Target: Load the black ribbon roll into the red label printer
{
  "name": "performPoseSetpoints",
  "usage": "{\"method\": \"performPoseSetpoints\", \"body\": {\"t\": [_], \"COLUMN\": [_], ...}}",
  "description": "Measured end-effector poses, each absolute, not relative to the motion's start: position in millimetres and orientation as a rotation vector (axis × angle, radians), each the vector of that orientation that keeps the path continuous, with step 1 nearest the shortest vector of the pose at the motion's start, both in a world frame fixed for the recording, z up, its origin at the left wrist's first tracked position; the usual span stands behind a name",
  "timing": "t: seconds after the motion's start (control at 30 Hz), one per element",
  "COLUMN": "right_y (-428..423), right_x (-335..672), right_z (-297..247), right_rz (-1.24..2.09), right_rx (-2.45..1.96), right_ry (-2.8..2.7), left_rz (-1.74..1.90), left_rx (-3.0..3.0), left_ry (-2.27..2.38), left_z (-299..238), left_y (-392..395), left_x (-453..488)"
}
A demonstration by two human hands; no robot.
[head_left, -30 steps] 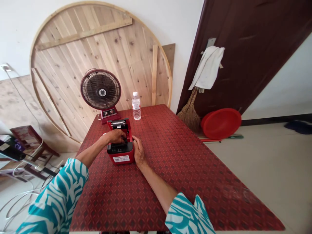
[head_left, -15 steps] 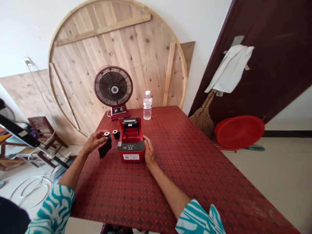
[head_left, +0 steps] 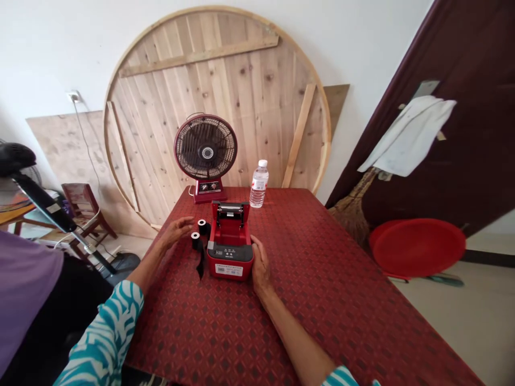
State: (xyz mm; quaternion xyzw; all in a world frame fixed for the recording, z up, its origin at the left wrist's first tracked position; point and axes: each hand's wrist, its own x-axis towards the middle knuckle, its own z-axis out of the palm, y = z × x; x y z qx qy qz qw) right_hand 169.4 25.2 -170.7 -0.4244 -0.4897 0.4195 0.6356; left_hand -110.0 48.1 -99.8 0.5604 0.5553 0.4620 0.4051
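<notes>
A red and black label printer [head_left: 230, 253] stands on the table with its lid raised and its red inner bay showing. My right hand [head_left: 260, 268] holds the printer's right side, fingertips near the rim. To the printer's left are two small black rolls with white cores: the farther roll [head_left: 201, 226] and the nearer roll [head_left: 195, 240]. A loose black strip [head_left: 200, 264] trails from the nearer one toward me. My left hand [head_left: 177, 231] hovers left of the rolls, fingers stretched toward them, with nothing in it.
A red fan [head_left: 206, 153] and a water bottle [head_left: 259, 183] stand at the far end of the patterned red table [head_left: 314, 289]. Behind them leans a round wooden board [head_left: 265, 107]. At left is a person's purple top [head_left: 24, 300]; at right, a red basin [head_left: 418, 246] and a broom [head_left: 352, 206].
My left hand has let go of the nearer black roll, which now stands on the table, and has drawn back a little. My right hand stays on the printer. The view has shifted left.
</notes>
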Motion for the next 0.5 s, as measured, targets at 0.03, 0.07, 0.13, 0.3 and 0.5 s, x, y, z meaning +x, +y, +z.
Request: {"method": "performPoseSetpoints", "body": {"t": [0.03, 0.07, 0.13, 0.3, 0.5], "right_y": [26, 26, 26, 25, 24], "right_x": [170, 170, 170, 171, 169], "right_z": [-172, -172, -173, -173, -169], "right_rz": [0.965, 0.969, 0.966, 0.936, 0.942], "right_rx": [-0.969, -0.969, -0.972, -0.975, -0.982], "right_ry": [-1.121, -1.121, -1.124, -1.138, -1.135], "left_rz": [1.122, 1.071, 0.990, 1.027, 1.206], "left_rx": [1.399, 1.397, 1.411, 1.426, 1.339], "left_ry": [1.331, 1.271, 1.224, 1.232, 1.043], "left_z": [-101, -103, -108, -103, -40], "left_y": [55, 61, 72, 80, 44], "left_x": [-110, -108, -104, -97, -102]}}
